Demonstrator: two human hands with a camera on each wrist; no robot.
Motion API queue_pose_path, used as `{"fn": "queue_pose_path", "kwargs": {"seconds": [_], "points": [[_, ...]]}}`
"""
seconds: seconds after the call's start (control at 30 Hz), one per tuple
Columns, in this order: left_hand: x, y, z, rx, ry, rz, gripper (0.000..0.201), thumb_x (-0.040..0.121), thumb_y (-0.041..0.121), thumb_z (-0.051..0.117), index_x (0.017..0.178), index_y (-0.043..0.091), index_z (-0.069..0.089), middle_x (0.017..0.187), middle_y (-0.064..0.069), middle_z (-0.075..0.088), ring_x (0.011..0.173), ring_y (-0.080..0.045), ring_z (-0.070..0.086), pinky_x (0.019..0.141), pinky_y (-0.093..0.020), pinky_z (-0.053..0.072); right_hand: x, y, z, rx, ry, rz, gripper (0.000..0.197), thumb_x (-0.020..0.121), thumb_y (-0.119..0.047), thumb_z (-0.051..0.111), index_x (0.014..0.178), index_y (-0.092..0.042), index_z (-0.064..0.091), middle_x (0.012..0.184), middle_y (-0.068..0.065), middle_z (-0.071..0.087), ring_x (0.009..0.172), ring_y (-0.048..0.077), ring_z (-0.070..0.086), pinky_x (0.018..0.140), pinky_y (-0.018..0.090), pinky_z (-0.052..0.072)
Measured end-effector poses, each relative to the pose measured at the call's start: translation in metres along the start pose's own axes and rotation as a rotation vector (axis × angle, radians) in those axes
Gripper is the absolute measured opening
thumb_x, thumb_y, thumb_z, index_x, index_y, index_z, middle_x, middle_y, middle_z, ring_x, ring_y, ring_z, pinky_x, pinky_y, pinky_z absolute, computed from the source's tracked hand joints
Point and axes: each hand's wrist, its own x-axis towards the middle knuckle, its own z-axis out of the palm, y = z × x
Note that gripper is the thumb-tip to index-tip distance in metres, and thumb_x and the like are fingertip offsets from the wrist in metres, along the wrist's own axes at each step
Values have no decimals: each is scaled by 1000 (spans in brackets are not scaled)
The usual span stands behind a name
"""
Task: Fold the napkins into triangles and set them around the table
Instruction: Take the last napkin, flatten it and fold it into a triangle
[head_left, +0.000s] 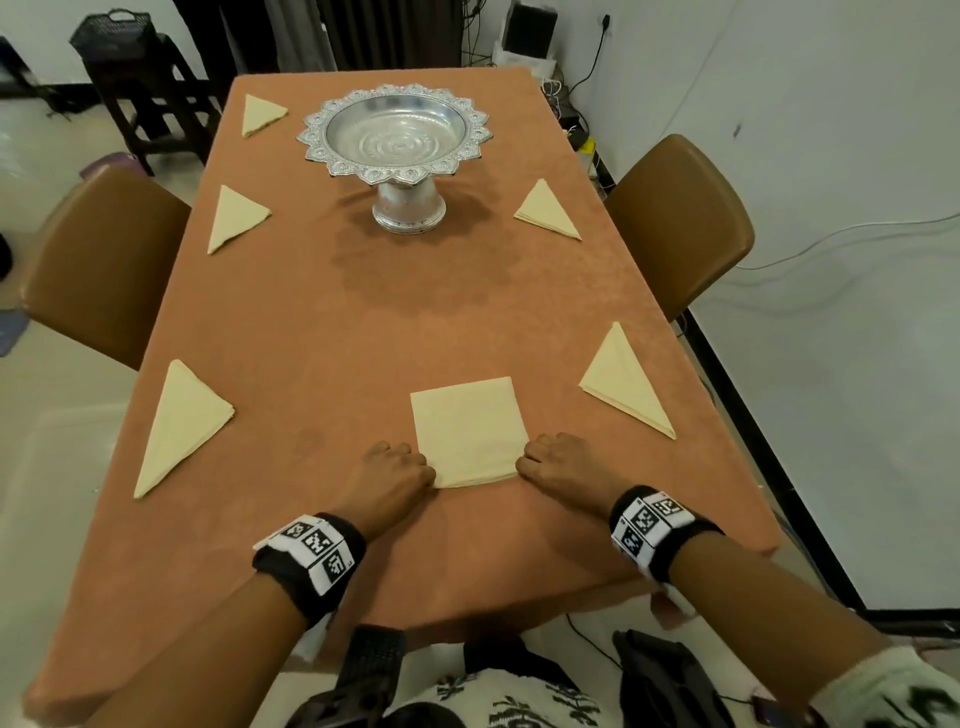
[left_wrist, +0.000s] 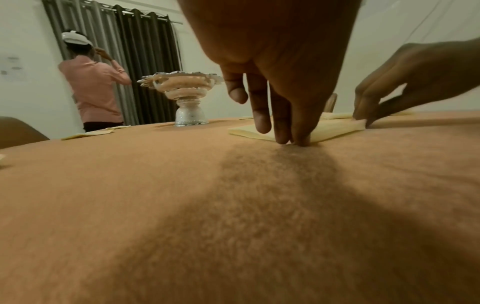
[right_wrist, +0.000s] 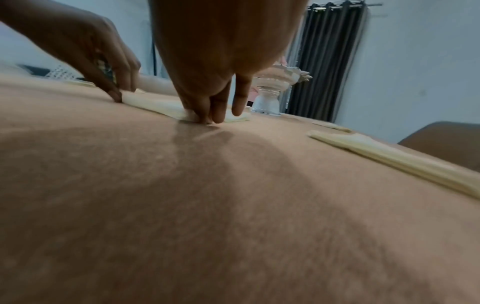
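Observation:
A pale yellow square napkin (head_left: 467, 428) lies flat near the front edge of the orange-covered table (head_left: 337, 322). My left hand (head_left: 428, 475) pinches its near left corner, fingers curled down (left_wrist: 293, 142) onto the napkin (left_wrist: 335, 127). My right hand (head_left: 519, 462) pinches the near right corner (right_wrist: 205, 120), where the napkin (right_wrist: 155, 107) lifts slightly. Several folded triangle napkins lie along the table's sides: three on the left (head_left: 182, 421) (head_left: 236, 215) (head_left: 262, 114), two on the right (head_left: 626, 382) (head_left: 548, 210).
A silver pedestal bowl (head_left: 395, 135) stands at the far middle of the table. Brown chairs sit at the left (head_left: 104, 265) and right (head_left: 680, 218). A person in a pink shirt (left_wrist: 96, 92) stands by the curtains beyond the table.

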Motion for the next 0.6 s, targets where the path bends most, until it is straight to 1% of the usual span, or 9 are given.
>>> {"fn": "queue_pose_path", "kwargs": {"seconds": [0.07, 0.13, 0.23, 0.3, 0.37, 0.43, 0.5, 0.53, 0.6], "points": [[1, 0, -6, 29, 8, 36, 35, 45, 29, 90, 44, 23, 56, 46, 9, 53, 43, -14, 51, 47, -20, 29, 2, 3, -9, -61, 19, -77, 30, 51, -8, 85, 65, -16, 60, 59, -2, 53, 52, 16, 52, 41, 23, 35], [-3, 2, -15, 34, 37, 45, 33, 44, 26, 89, 45, 23, 56, 47, 9, 53, 43, -14, 51, 48, -20, 29, -3, -1, -18, -31, 47, -96, 32, 48, -9, 87, 64, -17, 61, 60, -2, 55, 53, 16, 54, 39, 22, 35], [-23, 14, -23, 4, 114, 42, 27, 50, 27, 86, 50, 23, 60, 50, 8, 55, 46, -15, 53, 51, -22, 30, -27, -18, -24, 70, 105, -69, 29, 53, -11, 87, 70, -19, 65, 64, -4, 59, 57, 15, 57, 39, 21, 36], [-44, 27, -22, -53, 178, 40, 23, 56, 29, 84, 55, 24, 62, 53, 9, 56, 46, -14, 51, 54, -24, 27, -50, -34, -20, 140, 150, -23, 28, 58, -11, 85, 77, -20, 66, 70, -5, 61, 62, 14, 58, 43, 22, 40], [-68, 45, -19, -113, 223, 43, 19, 64, 32, 80, 58, 25, 64, 55, 10, 56, 48, -13, 50, 56, -24, 25, -74, -52, -10, 191, 183, 24, 30, 59, -10, 84, 81, -21, 67, 75, -5, 63, 66, 14, 58, 48, 23, 42], [-89, 61, -10, -149, 246, 29, 18, 76, 35, 66, 61, 26, 63, 58, 11, 56, 51, -12, 50, 57, -25, 27, -94, -70, 0, 216, 190, 37, 31, 59, -8, 82, 83, -22, 67, 77, -4, 63, 68, 14, 58, 51, 24, 43], [-102, 75, 1, -178, 240, -8, 30, 82, 39, 45, 62, 27, 64, 60, 12, 57, 55, -11, 50, 57, -26, 31, -108, -83, 8, 208, 198, 38, 31, 59, -7, 80, 83, -21, 67, 77, -4, 63, 69, 15, 57, 52, 25, 42], [-107, 81, 5, -185, 229, -28, 34, 83, 40, 40, 64, 27, 65, 62, 13, 58, 56, -11, 51, 58, -26, 33, -112, -87, 11, 205, 200, 46, 31, 59, -6, 80, 83, -21, 67, 77, -4, 63, 69, 15, 57, 52, 25, 41], [-111, 89, 11, -194, 215, -49, 38, 84, 42, 37, 68, 28, 68, 65, 13, 61, 59, -11, 53, 58, -27, 35, -116, -92, 15, 200, 205, 82, 31, 58, -6, 80, 82, -21, 67, 77, -5, 63, 70, 15, 57, 54, 25, 40]]}}
